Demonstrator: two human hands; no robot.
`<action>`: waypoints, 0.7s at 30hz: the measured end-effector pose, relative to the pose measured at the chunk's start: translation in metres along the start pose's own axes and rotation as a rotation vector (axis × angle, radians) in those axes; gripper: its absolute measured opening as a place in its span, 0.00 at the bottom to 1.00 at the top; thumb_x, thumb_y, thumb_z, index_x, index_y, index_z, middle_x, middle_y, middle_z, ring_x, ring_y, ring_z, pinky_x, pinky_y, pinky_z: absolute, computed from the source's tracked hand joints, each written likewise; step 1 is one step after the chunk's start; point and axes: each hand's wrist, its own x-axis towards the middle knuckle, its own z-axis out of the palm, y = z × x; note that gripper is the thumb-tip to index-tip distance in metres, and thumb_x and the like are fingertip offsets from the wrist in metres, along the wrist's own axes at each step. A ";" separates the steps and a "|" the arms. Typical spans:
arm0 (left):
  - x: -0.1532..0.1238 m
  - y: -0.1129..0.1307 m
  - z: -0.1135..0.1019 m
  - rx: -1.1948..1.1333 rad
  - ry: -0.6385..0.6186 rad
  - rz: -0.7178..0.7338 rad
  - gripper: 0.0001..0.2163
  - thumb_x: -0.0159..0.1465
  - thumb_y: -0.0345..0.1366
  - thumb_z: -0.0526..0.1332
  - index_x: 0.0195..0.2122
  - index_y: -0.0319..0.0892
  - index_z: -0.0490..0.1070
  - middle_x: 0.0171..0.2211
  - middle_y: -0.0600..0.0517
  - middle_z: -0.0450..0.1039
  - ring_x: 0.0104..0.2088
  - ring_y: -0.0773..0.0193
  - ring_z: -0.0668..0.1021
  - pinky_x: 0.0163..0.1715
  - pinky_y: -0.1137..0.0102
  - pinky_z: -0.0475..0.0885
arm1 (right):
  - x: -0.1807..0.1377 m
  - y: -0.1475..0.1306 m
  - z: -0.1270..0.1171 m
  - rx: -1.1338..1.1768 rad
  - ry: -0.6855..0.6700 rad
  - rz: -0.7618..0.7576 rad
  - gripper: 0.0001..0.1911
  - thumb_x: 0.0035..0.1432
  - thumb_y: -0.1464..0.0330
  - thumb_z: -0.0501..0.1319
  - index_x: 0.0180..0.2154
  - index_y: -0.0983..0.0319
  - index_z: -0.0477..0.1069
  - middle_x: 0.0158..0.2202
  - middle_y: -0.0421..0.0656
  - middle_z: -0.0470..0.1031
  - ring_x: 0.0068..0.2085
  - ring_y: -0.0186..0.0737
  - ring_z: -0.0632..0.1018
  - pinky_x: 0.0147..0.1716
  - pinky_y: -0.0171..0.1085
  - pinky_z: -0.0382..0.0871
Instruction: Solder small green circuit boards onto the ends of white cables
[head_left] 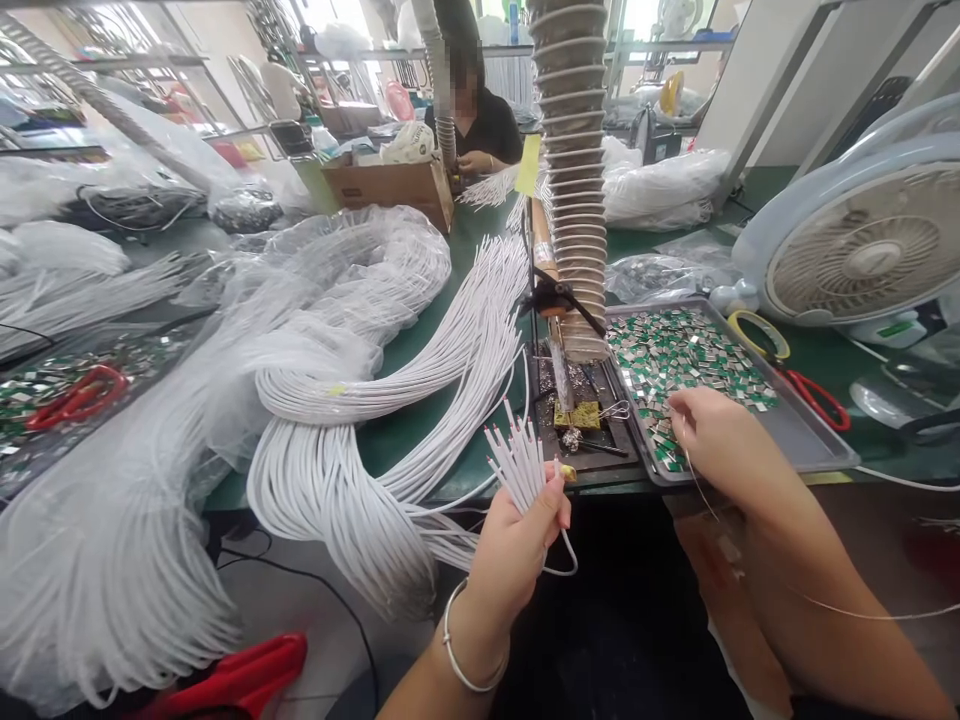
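My left hand (517,545) is closed round a small bunch of white cables (516,462), their stripped ends fanned upward near the table's front edge. My right hand (716,440) hovers over the near corner of a metal tray (806,435) full of small green circuit boards (675,350); its fingers are curled down into the boards and a thin solder wire (825,600) runs back from under it across my forearm. What the fingers pinch is hidden. Between the hands lies a dark soldering stand (581,420) with a yellow sponge.
A big heap of white cables (352,400) covers the left of the green table. A ribbed extraction hose (574,170) hangs over the stand. A fan (862,250), tape roll and red scissors (821,400) sit right. Another person (480,120) works at the far end by a cardboard box.
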 end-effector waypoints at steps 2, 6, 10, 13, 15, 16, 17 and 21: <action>0.000 0.000 0.001 -0.020 0.022 -0.011 0.14 0.57 0.43 0.64 0.37 0.36 0.69 0.16 0.58 0.64 0.16 0.77 0.59 0.18 0.77 0.51 | -0.001 0.000 0.000 0.068 0.094 -0.028 0.10 0.56 0.70 0.51 0.35 0.63 0.70 0.33 0.48 0.74 0.35 0.43 0.75 0.34 0.38 0.67; 0.002 -0.001 0.005 -0.016 0.076 -0.014 0.15 0.56 0.43 0.65 0.37 0.37 0.68 0.15 0.59 0.62 0.16 0.76 0.60 0.18 0.77 0.52 | -0.009 -0.011 -0.006 0.216 0.236 -0.008 0.07 0.55 0.70 0.53 0.35 0.61 0.68 0.31 0.44 0.72 0.31 0.39 0.75 0.31 0.37 0.68; 0.002 0.000 0.008 0.026 0.120 0.012 0.13 0.57 0.43 0.64 0.34 0.38 0.68 0.14 0.61 0.59 0.16 0.76 0.60 0.18 0.77 0.53 | -0.023 -0.032 -0.015 0.481 0.231 -0.020 0.02 0.58 0.69 0.54 0.33 0.59 0.64 0.26 0.39 0.70 0.26 0.34 0.74 0.27 0.34 0.68; 0.002 0.003 0.010 0.058 0.108 0.036 0.13 0.57 0.44 0.63 0.32 0.38 0.68 0.15 0.61 0.57 0.15 0.76 0.59 0.17 0.76 0.52 | -0.033 -0.048 -0.015 0.604 0.239 -0.121 0.04 0.59 0.71 0.54 0.32 0.59 0.64 0.27 0.39 0.69 0.28 0.34 0.72 0.28 0.34 0.67; 0.002 0.004 0.011 0.071 0.100 0.035 0.13 0.57 0.43 0.64 0.31 0.38 0.68 0.15 0.61 0.56 0.15 0.76 0.58 0.17 0.76 0.52 | -0.037 -0.057 -0.012 0.630 0.282 -0.198 0.04 0.59 0.72 0.55 0.31 0.60 0.65 0.28 0.40 0.68 0.31 0.36 0.71 0.30 0.36 0.67; 0.002 0.005 0.011 0.073 0.094 0.034 0.12 0.57 0.43 0.63 0.31 0.38 0.67 0.14 0.62 0.55 0.14 0.76 0.58 0.16 0.76 0.52 | -0.039 -0.060 -0.010 0.638 0.303 -0.229 0.04 0.59 0.73 0.55 0.31 0.60 0.65 0.28 0.41 0.68 0.31 0.36 0.71 0.30 0.36 0.67; 0.002 0.005 0.011 0.076 0.085 0.033 0.12 0.57 0.42 0.63 0.31 0.38 0.67 0.14 0.62 0.55 0.14 0.76 0.58 0.16 0.76 0.52 | -0.041 -0.064 -0.008 0.648 0.319 -0.254 0.04 0.58 0.74 0.55 0.31 0.60 0.65 0.28 0.40 0.68 0.31 0.36 0.71 0.30 0.36 0.66; 0.001 0.005 0.010 0.102 0.044 0.041 0.08 0.60 0.39 0.60 0.34 0.39 0.66 0.12 0.62 0.56 0.15 0.75 0.59 0.18 0.77 0.54 | -0.047 -0.078 0.002 0.726 0.303 -0.285 0.06 0.58 0.75 0.56 0.31 0.60 0.65 0.26 0.39 0.67 0.28 0.33 0.69 0.26 0.33 0.66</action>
